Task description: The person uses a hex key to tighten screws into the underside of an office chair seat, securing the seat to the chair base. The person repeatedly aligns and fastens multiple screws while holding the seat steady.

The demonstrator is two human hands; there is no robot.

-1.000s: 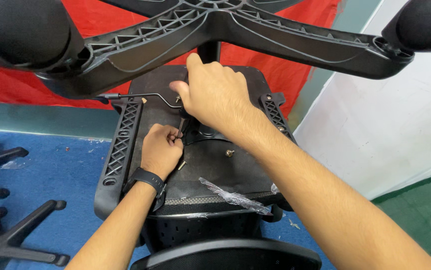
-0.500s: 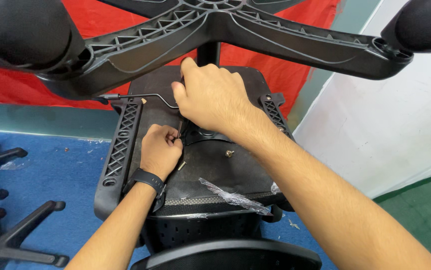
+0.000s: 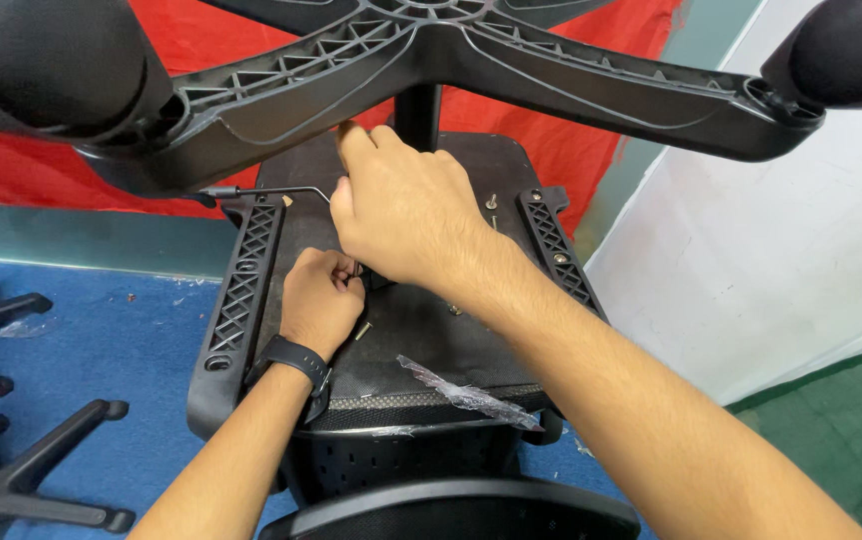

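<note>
An office chair lies upside down in front of me, its black seat underside (image 3: 471, 330) facing up and its star base (image 3: 511, 60) overhead. My right hand (image 3: 406, 205) is curled over the black seat mechanism at the foot of the centre column (image 3: 418, 115) and hides most of it. Just below it, my left hand (image 3: 319, 300), with a black wristband, is a closed fist around a thin metal tool at the mechanism's edge. A loose bolt (image 3: 363, 330) lies on the seat beside that fist.
Black casters (image 3: 41, 60) (image 3: 851, 55) hang at the upper left and right. A thin adjustment lever (image 3: 261, 190) sticks out to the left. Ribbed armrest brackets (image 3: 241, 290) (image 3: 556, 250) flank the seat. A clear plastic wrapper (image 3: 466, 395) lies on it. Spare chair bases (image 3: 21, 480) sit on the blue floor.
My right hand has crept slightly up toward the column. The left fist stays in place beneath it.
</note>
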